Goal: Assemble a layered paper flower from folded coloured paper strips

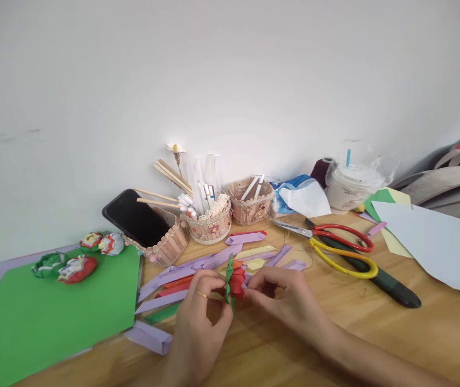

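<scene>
A small paper flower (237,279), red with green leaf-like paper on its left side, is held up between my two hands above the table. My left hand (203,317), with a ring on one finger, pinches the green side. The fingertips of my right hand (282,293) are closed on the red side. Just behind the flower lie folded purple paper strips (213,259), with red, yellow and green strips among them. A loose folded purple piece (149,337) rests left of my left hand.
Scissors (342,242) with red and yellow handles lie across a dark green-black tool (391,286) at right. Green paper (52,322) bears several crumpled paper flowers (77,269). Small wooden baskets (209,228), a phone (133,215) and a lidded cup (353,185) stand along the wall.
</scene>
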`<state>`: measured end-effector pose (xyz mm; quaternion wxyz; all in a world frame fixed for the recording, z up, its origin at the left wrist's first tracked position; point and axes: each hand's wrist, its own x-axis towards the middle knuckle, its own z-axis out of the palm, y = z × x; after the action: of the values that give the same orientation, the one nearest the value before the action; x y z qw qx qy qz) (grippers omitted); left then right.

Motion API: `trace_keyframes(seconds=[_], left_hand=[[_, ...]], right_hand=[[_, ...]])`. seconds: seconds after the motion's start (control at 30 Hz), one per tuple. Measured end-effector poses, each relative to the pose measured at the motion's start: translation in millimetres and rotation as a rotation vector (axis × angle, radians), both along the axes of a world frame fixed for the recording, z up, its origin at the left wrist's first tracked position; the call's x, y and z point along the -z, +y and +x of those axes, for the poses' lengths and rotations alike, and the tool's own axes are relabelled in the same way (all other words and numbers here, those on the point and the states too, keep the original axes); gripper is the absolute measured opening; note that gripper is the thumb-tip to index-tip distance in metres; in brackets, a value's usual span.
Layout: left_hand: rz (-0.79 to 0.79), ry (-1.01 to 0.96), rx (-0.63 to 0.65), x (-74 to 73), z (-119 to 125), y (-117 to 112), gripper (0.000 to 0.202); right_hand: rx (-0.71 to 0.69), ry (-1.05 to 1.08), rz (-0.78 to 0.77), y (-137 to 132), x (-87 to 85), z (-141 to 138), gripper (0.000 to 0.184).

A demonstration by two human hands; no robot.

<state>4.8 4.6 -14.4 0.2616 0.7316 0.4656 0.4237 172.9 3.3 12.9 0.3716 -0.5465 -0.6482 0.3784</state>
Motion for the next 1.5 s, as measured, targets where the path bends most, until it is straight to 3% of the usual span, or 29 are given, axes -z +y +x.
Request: trace_keyframes(seconds=[0.17,0.3,0.63,0.87,1.03,1.17,1.5], left_hand=[[-0.214,-0.062,0.004,0.7,1,-1,0.015],[-0.251,-0.062,-0.015,-1.8,1,1,0.014],[-0.403,-0.199,-0.010,-6.3,4,4,0.010],[-0.287,-0.102,-0.030,-7.3,4,3,0.015],[0.032,0.052,-0.039,-6.9,3,-2,0.018],[0.274,0.139,-0.069,-5.3,2,-2,0.019],[0.094,0.092,-0.061,-3.6,2,-3,0.019]], right_hand=[[0.004,-0.052,0.102,-1,3.9,0,0.015],[-0.032,-0.065,0.143,-1,5.3,0,0.013],[-0.178,0.123,-0.098,7,-8.0,5,0.020],[-0.114,0.050,-0.137,8,0.3,3,0.021],[-0.017,-0.078,-0.032,5,2.1,-2,0.017],[-0.019,-0.077,-0.002,3,0.5,-2,0.017],[-0.037,0.068,-0.071,0,-1.4,-2,0.025]])
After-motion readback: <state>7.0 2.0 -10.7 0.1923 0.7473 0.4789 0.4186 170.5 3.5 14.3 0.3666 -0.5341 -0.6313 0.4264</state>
